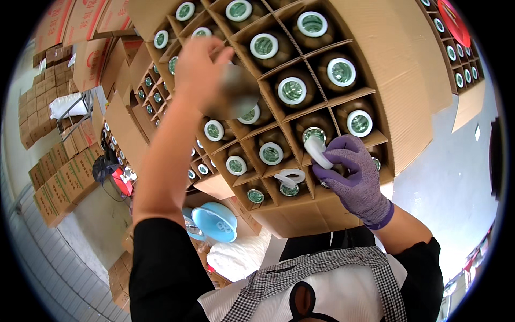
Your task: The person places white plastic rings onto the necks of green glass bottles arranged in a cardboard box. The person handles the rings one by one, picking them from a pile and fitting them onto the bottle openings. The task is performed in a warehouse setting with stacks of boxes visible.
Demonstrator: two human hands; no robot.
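Observation:
A divided cardboard box (311, 217) in front of me holds several glass bottles (292, 91), most with a white ring round the mouth. My bare left hand (201, 67) is raised over its left part with fingers curled. In it is a blurred, brownish round glass bottle (236, 91), smeared by motion. My right hand (354, 174), in a purple knit glove, pinches a white plastic ring (317, 151) beside a bottle mouth (313, 134) near the box's near side. Another white ring (291, 176) lies loosely over a near bottle. A near-left bottle (255, 196) shows no white ring.
More boxes of bottles stand at the left (153, 91) and far right (456, 53), the latter with a red round thing (454, 22) on top. Stacked cartons (67, 180) line the left. A light blue basin (214, 221) and white bag (238, 255) lie near the box.

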